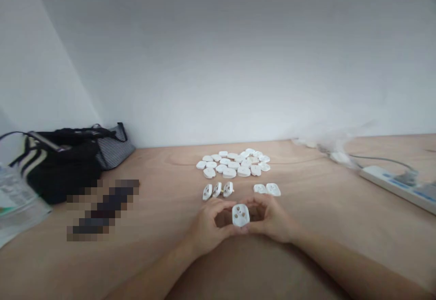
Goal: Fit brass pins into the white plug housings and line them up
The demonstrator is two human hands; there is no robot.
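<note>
My left hand (pixel 210 227) and my right hand (pixel 270 218) meet at the middle of the wooden table (pixel 163 227), and both hold up a white plastic plug shell (pixel 240 215) by its edges. Its face with several round holes points toward me. Just beyond my left hand, three similar shells (pixel 217 190) lie in a row, and at least one shows brass pins. Two more shells (pixel 266 189) lie beyond my right hand. Farther back is a loose heap of white plastic plug parts (pixel 233 163).
A black and striped bag (pixel 57 170) and a grey striped pouch (pixel 114 147) stand in the far left corner. A pixelated object (pixel 102 209) lies nearer. A clear plastic packet (pixel 17 204) sits at the left edge. A white power strip (pixel 388 186) with a cable lies right, below hazy plastic (pixel 334 147).
</note>
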